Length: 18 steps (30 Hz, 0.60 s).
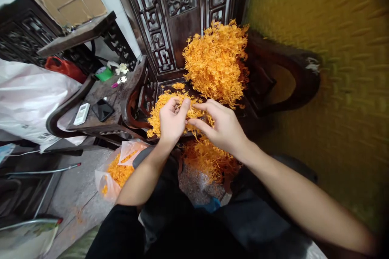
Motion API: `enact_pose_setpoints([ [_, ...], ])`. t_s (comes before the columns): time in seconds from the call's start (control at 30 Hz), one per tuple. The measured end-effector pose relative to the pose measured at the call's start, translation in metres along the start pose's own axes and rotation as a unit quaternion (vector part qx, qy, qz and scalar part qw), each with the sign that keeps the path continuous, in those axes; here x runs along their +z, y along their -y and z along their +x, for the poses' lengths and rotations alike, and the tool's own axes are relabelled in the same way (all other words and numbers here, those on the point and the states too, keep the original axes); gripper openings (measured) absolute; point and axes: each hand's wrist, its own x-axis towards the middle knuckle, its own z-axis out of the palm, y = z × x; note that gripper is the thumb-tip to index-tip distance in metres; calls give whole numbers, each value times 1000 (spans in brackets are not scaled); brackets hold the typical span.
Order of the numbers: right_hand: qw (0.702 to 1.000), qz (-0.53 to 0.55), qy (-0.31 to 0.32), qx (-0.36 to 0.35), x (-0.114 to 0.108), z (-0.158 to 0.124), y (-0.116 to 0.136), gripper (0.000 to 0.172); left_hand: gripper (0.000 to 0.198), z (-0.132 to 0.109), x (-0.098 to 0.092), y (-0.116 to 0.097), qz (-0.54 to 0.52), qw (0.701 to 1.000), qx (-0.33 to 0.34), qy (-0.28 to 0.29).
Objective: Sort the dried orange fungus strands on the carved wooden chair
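My left hand (172,119) is closed in a pinch, with a bit of an orange dried-looking sprig showing at its fingertips. My right hand (223,125) is beside it, thumb and index finger apart, their tips close to the left thumb. Under both hands a loose heap of small orange florets (156,115) lies on the dark carved wooden chair seat. Behind them stands a big bushy bunch of orange sprigs (216,62). Orange stalks (212,160) lie lower down between my knees. The exact grip on the sprig is partly hidden by my fingers.
A plastic bag (106,188) of orange florets stands on the floor at left. The wooden side table (91,123) holds a black phone (103,110), a white box (82,114), green tape (104,73) and white flowers (122,68). A curved armrest (313,71) juts out at right.
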Motion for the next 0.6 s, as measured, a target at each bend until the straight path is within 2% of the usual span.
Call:
enact_pose_setpoints([
  [0.07, 998, -23, -28, -52, -1, -6, 9, 18, 33, 6, 0, 3, 20, 1000, 20, 1],
  [0.17, 989, -4, -70, -128, -10, -12, 24, 18, 32, 21, -6, 7, 7, 999, 13, -44],
  [0.2, 988, 12, -84, -132, -14, -12, 27, 17, 33, 25, -9, 7, -9, 998, 1, -58],
  [0.27, 993, 54, -87, -63, -20, -8, 25, 18, 34, 28, -14, 6, -41, 997, -26, -59],
  [0.33, 987, 133, -55, 75, -22, -2, 17, 20, 36, 25, -15, 4, -61, 997, -44, -33],
  [0.4, 952, 227, 4, 204, -23, 3, 6, 15, 38, 21, -15, 2, -67, 996, -55, -5],
  [0.43, 936, 259, 25, 238, -23, 5, 2, 11, 39, 19, -15, 2, -66, 996, -55, 5],
  [0.5, 932, 257, 54, 250, -23, 6, -3, 15, 39, 17, -15, 2, -63, 997, -50, 20],
  [0.6, 974, 141, 52, 170, -21, 5, -3, 21, 39, 16, -13, 1, -63, 997, -43, 34],
])
